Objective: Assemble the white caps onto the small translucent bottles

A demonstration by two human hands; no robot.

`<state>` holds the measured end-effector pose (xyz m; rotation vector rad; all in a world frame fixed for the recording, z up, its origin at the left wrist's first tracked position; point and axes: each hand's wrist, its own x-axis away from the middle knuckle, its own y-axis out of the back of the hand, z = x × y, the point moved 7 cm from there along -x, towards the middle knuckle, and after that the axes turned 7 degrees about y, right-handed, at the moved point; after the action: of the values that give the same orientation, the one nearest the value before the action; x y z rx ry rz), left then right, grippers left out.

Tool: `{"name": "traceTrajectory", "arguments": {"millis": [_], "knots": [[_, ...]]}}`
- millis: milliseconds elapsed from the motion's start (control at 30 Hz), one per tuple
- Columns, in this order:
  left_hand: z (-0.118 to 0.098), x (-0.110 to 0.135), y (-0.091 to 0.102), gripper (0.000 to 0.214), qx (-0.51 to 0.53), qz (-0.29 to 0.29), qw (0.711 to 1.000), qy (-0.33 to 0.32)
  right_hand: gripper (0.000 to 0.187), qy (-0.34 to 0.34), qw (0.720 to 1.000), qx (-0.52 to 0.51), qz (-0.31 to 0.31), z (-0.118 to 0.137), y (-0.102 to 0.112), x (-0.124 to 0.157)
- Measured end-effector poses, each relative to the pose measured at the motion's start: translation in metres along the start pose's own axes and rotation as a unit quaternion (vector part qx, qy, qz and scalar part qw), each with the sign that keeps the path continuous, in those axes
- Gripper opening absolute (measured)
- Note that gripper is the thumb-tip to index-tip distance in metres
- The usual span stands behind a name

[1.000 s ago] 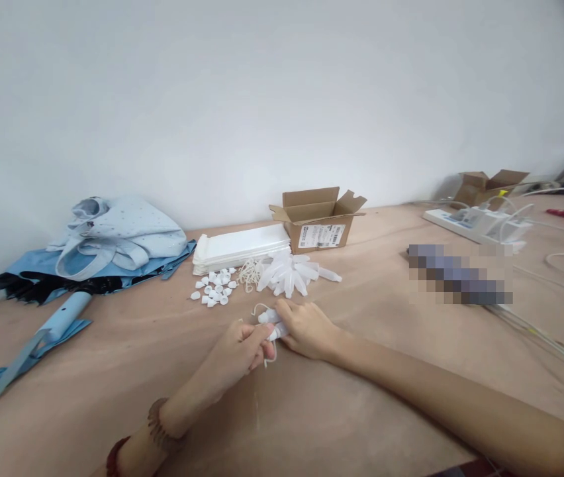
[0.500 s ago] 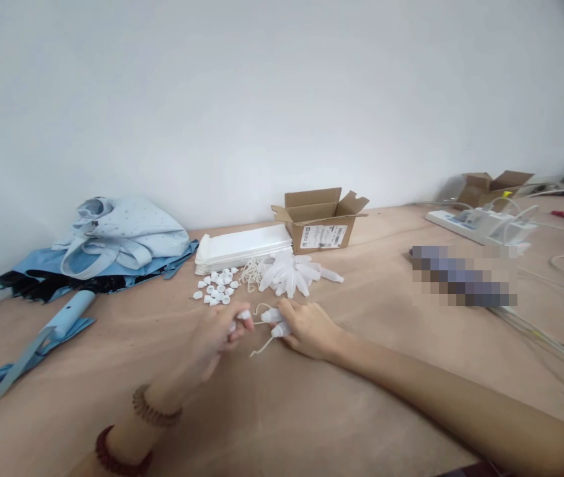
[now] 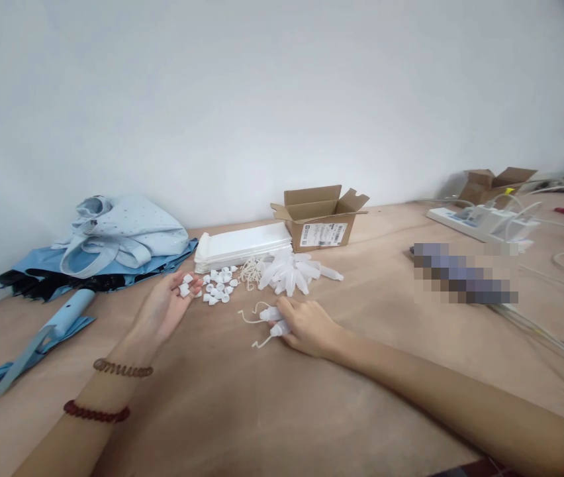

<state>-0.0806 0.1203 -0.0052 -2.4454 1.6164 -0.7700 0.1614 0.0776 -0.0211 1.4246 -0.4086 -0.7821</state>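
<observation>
My right hand [image 3: 312, 326] rests on the table, its fingers closed around two small translucent plastic bottles [image 3: 273, 315]. White strings [image 3: 248, 317] trail from the mouths of these bottles. To the left, my left hand [image 3: 163, 305] is turned palm up, with a few small white caps [image 3: 185, 286] held at its curled fingers. Right beside it lies a pile of similar white caps [image 3: 219, 287]. Behind my right hand is a heap of translucent bottles [image 3: 289, 270], and a tangle of loose white strings [image 3: 251, 273] sits between heap and caps.
A stack of white packets [image 3: 242, 245] and an open cardboard box [image 3: 324, 228] stand by the wall. At left are a pale blue bag [image 3: 133, 228] and a blue umbrella [image 3: 71, 311]. A power strip [image 3: 480, 225] with cables and a blurred-out object [image 3: 463, 273] lie at right.
My left hand has moved left, away from the bottles in my right hand, to beside the cap pile, turning palm up with caps in it. My right hand stays put.
</observation>
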Motion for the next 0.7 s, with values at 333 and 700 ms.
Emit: {"name": "traceTrajectory", "arguments": {"millis": [333, 700], "knots": [[0.006, -0.006, -0.002, 0.015, -0.004, 0.013, 1.0, -0.023, 0.017, 0.01, 1.0, -0.002, -0.003, 0.0, -0.001, 0.0], [0.016, -0.012, -0.014, 0.018, -0.057, 0.08, 0.992, -0.073, 0.018, 0.006, 1.0, -0.009, -0.013, -0.002, -0.002, 0.0]]}}
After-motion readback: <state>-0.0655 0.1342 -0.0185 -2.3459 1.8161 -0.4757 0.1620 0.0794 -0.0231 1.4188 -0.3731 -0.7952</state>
